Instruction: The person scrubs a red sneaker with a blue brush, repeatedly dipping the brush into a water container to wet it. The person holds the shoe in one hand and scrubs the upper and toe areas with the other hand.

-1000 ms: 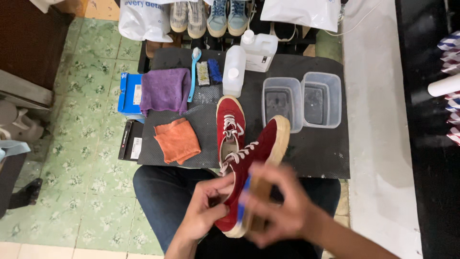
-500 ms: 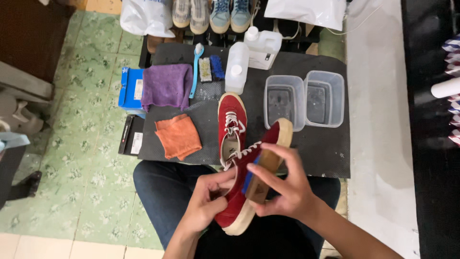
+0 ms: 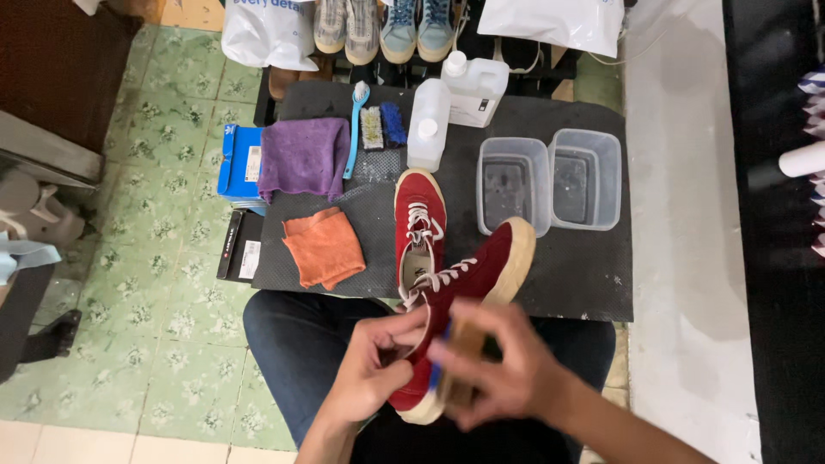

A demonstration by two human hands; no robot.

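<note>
1. I see the left hand [image 3: 371, 371] with fingers curled round the red shoe [image 3: 468, 279], held over the lap at the mat [image 3: 584, 275] edge.
2. Right hand [image 3: 507, 378] fingers are closed on a wooden brush [image 3: 460, 361] against the shoe's side; it is blurred.
3. Risk: a slipping brush could snag the laces [image 3: 443, 277].
4. Risk: a loosened grip could drop the shoe towards the tubs [image 3: 514, 185].

Two red shoes [image 3: 419, 225] [image 3: 464, 292] (one held), two tubs [image 3: 513, 185] [image 3: 586, 178], two bottles [image 3: 428, 125] [image 3: 475, 86].
</note>
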